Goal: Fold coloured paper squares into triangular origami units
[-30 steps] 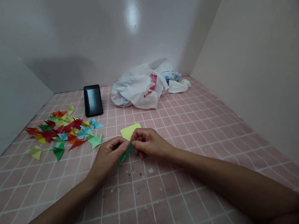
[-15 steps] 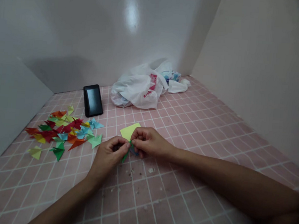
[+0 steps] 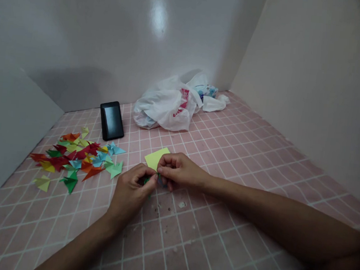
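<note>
Between my two hands is a folded piece of green paper, mostly covered by the fingers. My left hand is closed on it, thumb against the forefinger. My right hand pinches its upper end, the fingertips almost touching those of the left. Just behind the fingers lies a yellow paper sheet, flat on the pink tiled surface. A small bit of blue shows under the right fingertips; what it belongs to I cannot make out.
To the left lies a spread of folded paper cranes in several colours. Behind them a black tablet leans slightly. White plastic bags sit against the back wall. Small pale crumbs or chips dot the tiles near my hands.
The green paper has turned between my fingers, so its lower point, visible before, is now mostly hidden behind my left thumb. Both hands stay in nearly the same place.
</note>
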`<state>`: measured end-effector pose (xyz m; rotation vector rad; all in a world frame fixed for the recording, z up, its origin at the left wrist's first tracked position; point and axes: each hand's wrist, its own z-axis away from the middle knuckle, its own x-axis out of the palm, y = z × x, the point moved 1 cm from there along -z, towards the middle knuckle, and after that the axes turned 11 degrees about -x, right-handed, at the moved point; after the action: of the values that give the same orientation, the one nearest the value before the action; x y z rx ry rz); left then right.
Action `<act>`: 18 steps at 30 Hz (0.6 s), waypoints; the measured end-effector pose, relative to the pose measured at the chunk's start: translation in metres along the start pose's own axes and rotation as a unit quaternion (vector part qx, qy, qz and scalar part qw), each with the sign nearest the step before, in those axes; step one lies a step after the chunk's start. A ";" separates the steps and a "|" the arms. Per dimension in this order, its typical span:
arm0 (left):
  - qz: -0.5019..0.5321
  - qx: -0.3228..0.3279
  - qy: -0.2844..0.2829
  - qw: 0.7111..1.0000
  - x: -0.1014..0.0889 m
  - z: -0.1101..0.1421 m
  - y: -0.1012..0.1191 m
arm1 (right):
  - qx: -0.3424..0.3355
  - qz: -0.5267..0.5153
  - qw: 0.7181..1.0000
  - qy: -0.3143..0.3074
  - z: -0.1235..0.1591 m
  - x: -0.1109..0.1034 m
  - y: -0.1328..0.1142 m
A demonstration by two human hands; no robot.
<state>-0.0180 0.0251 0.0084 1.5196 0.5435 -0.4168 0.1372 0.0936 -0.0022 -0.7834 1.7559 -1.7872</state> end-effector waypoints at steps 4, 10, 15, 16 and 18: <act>0.018 -0.026 -0.012 0.999 -0.001 0.000 0.000 | -0.038 0.045 0.998 -0.013 0.001 0.000 0.001; 0.080 -0.109 -0.050 0.990 -0.001 -0.003 -0.003 | -0.068 0.093 0.993 0.000 0.002 -0.002 -0.002; 0.146 -0.153 -0.081 0.974 0.000 -0.004 -0.004 | -0.098 0.155 0.983 -0.034 0.005 -0.002 -0.007; 0.156 -0.161 -0.090 0.970 0.000 -0.004 -0.004 | -0.100 0.165 0.980 -0.037 0.005 -0.002 -0.008; 0.170 -0.173 -0.105 0.964 0.000 -0.005 -0.005 | -0.103 0.179 0.978 -0.042 0.006 -0.002 -0.008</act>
<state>-0.0211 0.0299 0.0041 1.1833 0.1689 -0.1996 0.1429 0.0912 0.0054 -0.5662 1.9041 -1.3348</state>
